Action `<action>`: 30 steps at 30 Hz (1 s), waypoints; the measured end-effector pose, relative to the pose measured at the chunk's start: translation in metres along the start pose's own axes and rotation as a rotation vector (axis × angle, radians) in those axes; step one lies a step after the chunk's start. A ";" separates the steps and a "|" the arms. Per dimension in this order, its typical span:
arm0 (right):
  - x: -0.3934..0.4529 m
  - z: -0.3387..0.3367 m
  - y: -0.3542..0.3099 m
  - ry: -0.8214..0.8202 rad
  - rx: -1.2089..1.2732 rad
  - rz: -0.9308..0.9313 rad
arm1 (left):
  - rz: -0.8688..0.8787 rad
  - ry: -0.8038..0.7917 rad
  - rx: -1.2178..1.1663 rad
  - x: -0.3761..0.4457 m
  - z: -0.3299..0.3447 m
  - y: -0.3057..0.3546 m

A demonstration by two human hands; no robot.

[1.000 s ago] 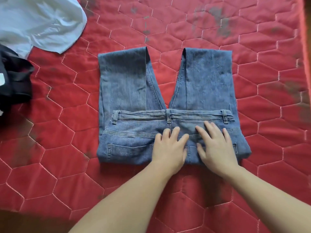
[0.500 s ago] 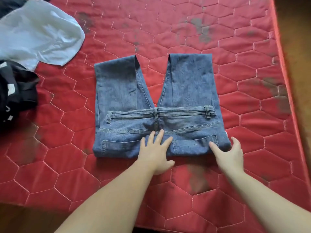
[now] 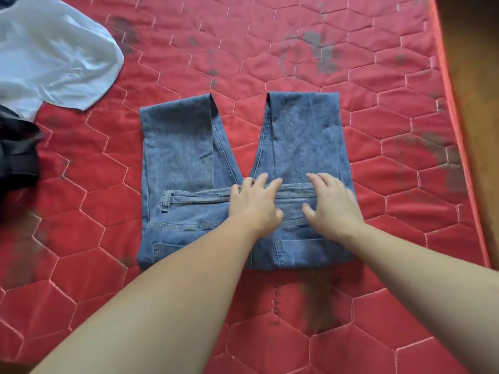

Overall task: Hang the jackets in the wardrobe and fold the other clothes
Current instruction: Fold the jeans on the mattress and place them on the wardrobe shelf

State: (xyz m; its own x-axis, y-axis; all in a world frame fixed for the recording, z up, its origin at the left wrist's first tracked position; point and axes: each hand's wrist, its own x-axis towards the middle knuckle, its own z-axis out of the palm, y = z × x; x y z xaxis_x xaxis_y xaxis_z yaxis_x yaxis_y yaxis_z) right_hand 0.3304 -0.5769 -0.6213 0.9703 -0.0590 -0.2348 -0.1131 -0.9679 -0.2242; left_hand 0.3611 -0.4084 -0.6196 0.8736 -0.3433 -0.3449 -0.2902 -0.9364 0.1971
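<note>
A pair of blue jeans [image 3: 186, 157] lies folded on the red quilted mattress [image 3: 297, 49], waistband laid over the two doubled legs, which spread apart in a V. My left hand [image 3: 255, 203] rests flat on the middle of the waistband, fingers straight and reaching the gap between the legs. Beside it my right hand [image 3: 332, 203] lies on the waistband's right part, fingers spread and only slightly bent. Neither hand grips the denim.
A pale blue garment [image 3: 51, 58] lies at the mattress's far left corner. A black garment [image 3: 16, 155] is bunched at the left edge below it. The mattress's right edge [image 3: 459, 130] drops to a brown floor [image 3: 483, 76].
Both hands slid forward from the jeans' near edge up to the waistband. My right hand came in from the right corner to sit beside the left.
</note>
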 end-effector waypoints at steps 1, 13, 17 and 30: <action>0.010 -0.003 -0.001 -0.010 -0.007 -0.005 | -0.012 0.001 -0.002 0.009 -0.003 -0.001; 0.167 -0.063 0.019 -0.021 0.018 0.114 | -0.016 0.043 -0.146 0.157 -0.081 -0.019; 0.194 -0.055 0.031 -0.059 0.103 0.176 | -0.040 0.023 -0.142 0.193 -0.082 -0.014; 0.260 -0.057 0.042 -0.052 -0.197 0.093 | -0.062 -0.010 -0.071 0.262 -0.081 -0.006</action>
State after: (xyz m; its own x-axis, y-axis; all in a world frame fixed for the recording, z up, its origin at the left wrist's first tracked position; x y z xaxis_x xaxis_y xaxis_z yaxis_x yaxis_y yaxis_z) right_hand 0.5905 -0.6465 -0.6375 0.9446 -0.1426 -0.2957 -0.1528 -0.9882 -0.0117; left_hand 0.6232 -0.4865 -0.6365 0.8850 -0.2862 -0.3672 -0.2073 -0.9485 0.2397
